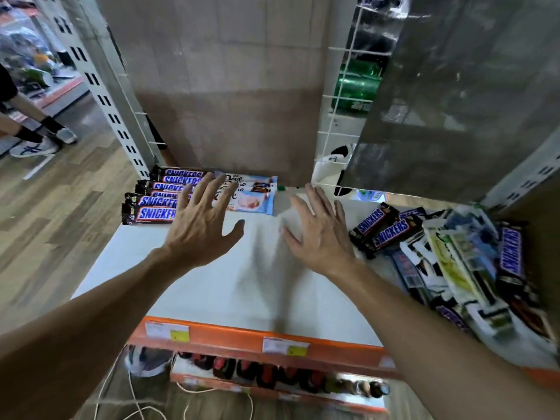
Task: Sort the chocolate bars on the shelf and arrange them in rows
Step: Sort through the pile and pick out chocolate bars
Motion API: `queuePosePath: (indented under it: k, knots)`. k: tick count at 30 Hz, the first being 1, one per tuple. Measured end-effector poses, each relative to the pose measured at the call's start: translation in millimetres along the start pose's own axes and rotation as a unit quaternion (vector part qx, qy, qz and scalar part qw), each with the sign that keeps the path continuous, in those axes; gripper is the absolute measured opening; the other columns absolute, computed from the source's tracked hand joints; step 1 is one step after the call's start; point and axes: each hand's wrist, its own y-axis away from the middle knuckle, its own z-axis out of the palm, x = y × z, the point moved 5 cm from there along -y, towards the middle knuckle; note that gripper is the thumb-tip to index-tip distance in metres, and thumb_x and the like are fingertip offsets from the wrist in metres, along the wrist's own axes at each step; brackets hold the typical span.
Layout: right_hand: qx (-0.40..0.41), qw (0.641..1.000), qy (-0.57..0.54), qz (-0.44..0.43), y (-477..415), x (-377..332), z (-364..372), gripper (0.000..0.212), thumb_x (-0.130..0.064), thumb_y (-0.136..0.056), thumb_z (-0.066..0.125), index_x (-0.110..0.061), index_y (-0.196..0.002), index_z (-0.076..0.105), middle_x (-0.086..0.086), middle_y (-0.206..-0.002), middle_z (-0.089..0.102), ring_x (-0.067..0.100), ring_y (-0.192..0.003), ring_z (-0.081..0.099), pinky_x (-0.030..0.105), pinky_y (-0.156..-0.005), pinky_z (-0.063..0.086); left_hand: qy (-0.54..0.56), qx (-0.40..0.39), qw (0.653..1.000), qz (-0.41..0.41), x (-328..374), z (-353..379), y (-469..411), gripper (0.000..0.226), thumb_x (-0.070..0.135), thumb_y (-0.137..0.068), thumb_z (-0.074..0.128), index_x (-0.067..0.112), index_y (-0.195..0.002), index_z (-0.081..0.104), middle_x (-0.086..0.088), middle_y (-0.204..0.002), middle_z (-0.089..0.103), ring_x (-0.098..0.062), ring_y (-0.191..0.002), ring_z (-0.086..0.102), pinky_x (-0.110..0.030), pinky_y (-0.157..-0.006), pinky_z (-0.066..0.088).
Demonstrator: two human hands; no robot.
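Lining shelf [212, 283]: Snickers row [151, 204], Dove bars [254, 201]

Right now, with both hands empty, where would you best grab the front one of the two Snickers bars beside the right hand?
Probably pinch the front Snickers bar across its narrow middle, with the right hand coming from above-left. It lies slanted atop the pile, which crowds its right side; bare shelf lies to its left.
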Motion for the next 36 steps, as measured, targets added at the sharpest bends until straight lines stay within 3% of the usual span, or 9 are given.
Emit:
queuePosePath:
  k: [9,16,21,24,30,33,36]
  knots:
    - [-0.002,0.999,0.011,0.051,69,23,-80,0.069,-0.061,-0.089,0.038,-0.025,-0.147,0.030,0.006,-0.160,0.009,0.022,-0.147,0.002,0.054,-0.115,0.011,0.019,-0.007,0.999,0.040,80,-70,8,0.072,0.059,-0.086,0.041,0.022,-0.146,0.033,-0.009,-0.155,0.030,-0.028,-0.145,0.019,-0.058,-0.110,0.023]
    - [0.053,0.996,0.017,0.069,100,43,-154,0.068,-0.066,-0.089,0.039,-0.026,-0.144,0.037,0.008,-0.157,0.023,0.024,-0.145,0.013,0.054,-0.113,0.017,0.043,0.035,0.993,0.104,141,-134,1,0.074,0.057,-0.086,0.048,0.024,-0.150,0.030,-0.004,-0.158,0.022,-0.025,-0.147,0.012,-0.057,-0.114,0.016]
    - [0.068,0.992,-0.006,0.105,116,64,-197,0.076,-0.076,-0.086,0.030,-0.031,-0.148,0.029,0.004,-0.158,0.019,0.022,-0.147,0.008,0.054,-0.113,0.013,0.049,0.054,0.991,0.108,159,-160,8,0.074,0.060,-0.088,0.044,0.025,-0.151,0.026,-0.003,-0.158,0.021,-0.024,-0.147,0.011,-0.057,-0.114,0.016]
    - [0.056,0.992,-0.001,0.115,117,71,-207,0.079,-0.078,-0.086,0.026,-0.032,-0.150,0.021,0.003,-0.159,0.013,0.023,-0.147,0.005,0.055,-0.114,0.011,0.048,0.052,0.994,0.084,158,-161,12,0.073,0.064,-0.089,0.036,0.026,-0.151,0.025,-0.002,-0.159,0.019,-0.023,-0.147,0.010,-0.057,-0.114,0.017]
    - [0.066,0.991,-0.008,0.117,140,76,-228,0.077,-0.078,-0.087,0.026,-0.034,-0.150,0.020,0.003,-0.160,0.014,0.021,-0.147,0.003,0.055,-0.114,0.014,0.077,0.052,0.994,0.065,181,-168,23,0.074,0.066,-0.088,0.035,0.028,-0.151,0.023,0.000,-0.159,0.019,-0.021,-0.147,0.008,-0.056,-0.115,0.014]
    - [0.084,0.990,0.005,0.116,149,78,-235,0.075,-0.075,-0.088,0.031,-0.033,-0.150,0.022,0.004,-0.157,0.023,0.022,-0.147,0.010,0.055,-0.114,0.015,0.089,0.050,0.993,0.067,189,-163,27,0.074,0.065,-0.089,0.035,0.028,-0.151,0.022,0.000,-0.158,0.020,-0.021,-0.147,0.009,-0.056,-0.115,0.016]
    - [0.077,0.989,-0.012,0.124,160,85,-231,0.074,-0.072,-0.088,0.035,-0.033,-0.150,0.023,0.006,-0.157,0.022,0.023,-0.147,0.006,0.056,-0.115,0.009,0.098,0.040,0.991,0.077,198,-154,32,0.075,0.065,-0.089,0.036,0.027,-0.152,0.020,0.001,-0.159,0.019,-0.019,-0.147,0.008,-0.055,-0.115,0.016]
